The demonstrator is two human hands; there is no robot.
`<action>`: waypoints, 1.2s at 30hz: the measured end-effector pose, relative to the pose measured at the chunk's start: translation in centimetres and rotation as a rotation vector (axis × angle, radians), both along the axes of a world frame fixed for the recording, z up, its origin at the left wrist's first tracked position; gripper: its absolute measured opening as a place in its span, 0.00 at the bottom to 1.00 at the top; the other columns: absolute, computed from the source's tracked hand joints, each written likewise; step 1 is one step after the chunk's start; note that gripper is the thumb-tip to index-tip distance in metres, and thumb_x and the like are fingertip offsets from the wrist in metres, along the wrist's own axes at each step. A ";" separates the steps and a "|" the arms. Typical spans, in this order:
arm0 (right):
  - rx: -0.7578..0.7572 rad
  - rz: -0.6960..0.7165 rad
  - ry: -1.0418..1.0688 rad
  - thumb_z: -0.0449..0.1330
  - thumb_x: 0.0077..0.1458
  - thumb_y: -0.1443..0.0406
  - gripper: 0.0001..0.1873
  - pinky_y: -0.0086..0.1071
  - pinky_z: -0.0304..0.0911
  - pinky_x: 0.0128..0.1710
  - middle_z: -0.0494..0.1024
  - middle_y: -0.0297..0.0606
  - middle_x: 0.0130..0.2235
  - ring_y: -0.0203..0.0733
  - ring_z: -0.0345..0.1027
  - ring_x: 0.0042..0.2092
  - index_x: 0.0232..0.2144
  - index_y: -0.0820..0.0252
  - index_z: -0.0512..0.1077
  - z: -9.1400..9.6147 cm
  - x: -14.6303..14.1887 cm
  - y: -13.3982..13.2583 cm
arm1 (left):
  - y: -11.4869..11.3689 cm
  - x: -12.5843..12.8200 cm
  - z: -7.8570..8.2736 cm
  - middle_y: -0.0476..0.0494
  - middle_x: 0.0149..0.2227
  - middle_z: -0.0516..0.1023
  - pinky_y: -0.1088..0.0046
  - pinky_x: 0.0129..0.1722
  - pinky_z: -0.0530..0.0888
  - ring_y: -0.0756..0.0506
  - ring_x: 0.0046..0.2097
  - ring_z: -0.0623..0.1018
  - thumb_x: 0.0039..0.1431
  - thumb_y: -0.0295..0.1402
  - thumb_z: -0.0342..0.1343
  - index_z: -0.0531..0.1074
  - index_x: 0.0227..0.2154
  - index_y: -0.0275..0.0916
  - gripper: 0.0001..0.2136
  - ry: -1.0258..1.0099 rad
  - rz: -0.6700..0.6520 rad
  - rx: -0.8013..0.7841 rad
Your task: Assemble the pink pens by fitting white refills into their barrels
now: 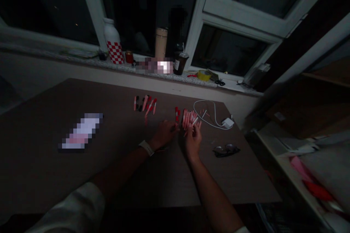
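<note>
In the dim head view, my left hand (164, 133) is closed, its fingertips at the lower end of slim red pens (177, 114). It seems to pinch one of them, though the fingers hide the grip. My right hand (193, 139) is bent into a pinch around a slim white-and-pink pen (195, 120). Just beyond it lies a bunch of pink pens (186, 115), side by side on the table. Another loose group of pens (144, 104), pink with red or black ends, is farther left. Fine details are too dark to read.
On the brown table (123, 182) lie a phone (82, 131), eyeglasses (226, 150) and a white charger (228, 122) with its looped cable. The windowsill holds a checkered bottle (114, 45), a beige flask (161, 43), a drink cup (180, 63) and yellow tape (203, 75).
</note>
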State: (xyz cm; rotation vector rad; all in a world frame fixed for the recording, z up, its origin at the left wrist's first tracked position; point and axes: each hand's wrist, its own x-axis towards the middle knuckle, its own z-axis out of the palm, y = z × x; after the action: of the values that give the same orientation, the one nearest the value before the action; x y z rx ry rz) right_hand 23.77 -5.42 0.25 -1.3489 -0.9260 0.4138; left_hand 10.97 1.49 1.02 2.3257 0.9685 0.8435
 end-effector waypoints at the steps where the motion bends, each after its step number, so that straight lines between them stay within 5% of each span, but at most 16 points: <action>1: -0.028 0.033 -0.027 0.51 0.60 0.51 0.26 0.27 0.60 0.29 0.76 0.41 0.33 0.37 0.66 0.31 0.47 0.66 0.72 0.0 0.0 0.0 | 0.0 -0.7 0.1 0.38 0.36 0.79 0.65 0.44 0.71 0.42 0.41 0.77 0.66 0.40 0.49 0.74 0.34 0.35 0.14 -0.031 0.013 -0.024; 4: -0.088 0.185 -0.151 0.49 0.63 0.53 0.25 0.27 0.61 0.29 0.75 0.38 0.30 0.38 0.66 0.31 0.49 0.64 0.72 -0.1 -0.4 -0.2 | -0.1 -3.8 0.3 0.43 0.37 0.80 0.68 0.42 0.72 0.44 0.40 0.79 0.64 0.42 0.52 0.72 0.42 0.36 0.14 -0.221 0.003 -0.197; 7: -0.068 0.359 -0.337 0.50 0.64 0.57 0.20 0.30 0.64 0.35 0.77 0.40 0.35 0.40 0.69 0.35 0.48 0.62 0.74 -0.3 -1.3 -0.7 | -0.8 -7.6 0.4 0.47 0.32 0.80 0.68 0.43 0.72 0.45 0.38 0.80 0.60 0.42 0.57 0.55 0.59 0.37 0.29 -0.390 0.052 -0.351; 12: -0.057 0.622 -0.569 0.52 0.64 0.63 0.19 0.32 0.65 0.40 0.77 0.41 0.38 0.41 0.71 0.38 0.55 0.57 0.71 -0.4 -3.3 -2.0 | -2.1 -11.2 0.0 0.46 0.33 0.79 0.67 0.47 0.71 0.45 0.40 0.79 0.65 0.40 0.51 0.58 0.58 0.38 0.22 -0.380 0.098 -0.317; 21: -0.122 0.600 -0.639 0.53 0.64 0.62 0.19 0.31 0.64 0.34 0.75 0.39 0.35 0.40 0.69 0.33 0.56 0.54 0.71 0.1 -3.2 -2.6 | -2.1 -11.6 -0.8 0.44 0.40 0.76 0.67 0.46 0.71 0.46 0.41 0.77 0.67 0.35 0.47 0.62 0.57 0.39 0.17 -0.251 -0.003 -0.142; 25: -0.123 0.635 -0.674 0.54 0.64 0.62 0.18 0.32 0.65 0.33 0.74 0.38 0.33 0.40 0.68 0.33 0.54 0.53 0.73 0.1 -3.2 -2.6 | -3.0 -11.2 -0.5 0.44 0.37 0.78 0.62 0.50 0.71 0.43 0.46 0.78 0.66 0.37 0.49 0.61 0.48 0.39 0.11 -0.441 0.044 -0.266; 29: -0.131 0.672 -0.658 0.54 0.63 0.62 0.17 0.32 0.66 0.33 0.74 0.39 0.34 0.40 0.69 0.33 0.53 0.54 0.74 0.0 -3.6 -2.9 | -3.5 -10.6 -0.2 0.43 0.37 0.80 0.66 0.42 0.73 0.45 0.42 0.80 0.66 0.41 0.49 0.54 0.43 0.40 0.12 -0.694 0.104 -0.458; 36: -0.121 0.660 -0.642 0.53 0.63 0.63 0.17 0.31 0.67 0.34 0.74 0.40 0.35 0.40 0.70 0.33 0.52 0.54 0.74 -0.1 -3.6 -2.9 | -3.2 -10.4 -0.2 0.43 0.36 0.80 0.72 0.35 0.72 0.48 0.36 0.79 0.65 0.42 0.51 0.54 0.45 0.40 0.15 -0.801 0.129 -0.519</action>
State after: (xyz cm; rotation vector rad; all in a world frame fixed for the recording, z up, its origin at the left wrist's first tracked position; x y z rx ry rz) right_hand 20.16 -8.32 0.20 -1.2778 -1.9248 0.5489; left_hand 0.52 -1.76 0.81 1.3125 0.8327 1.2523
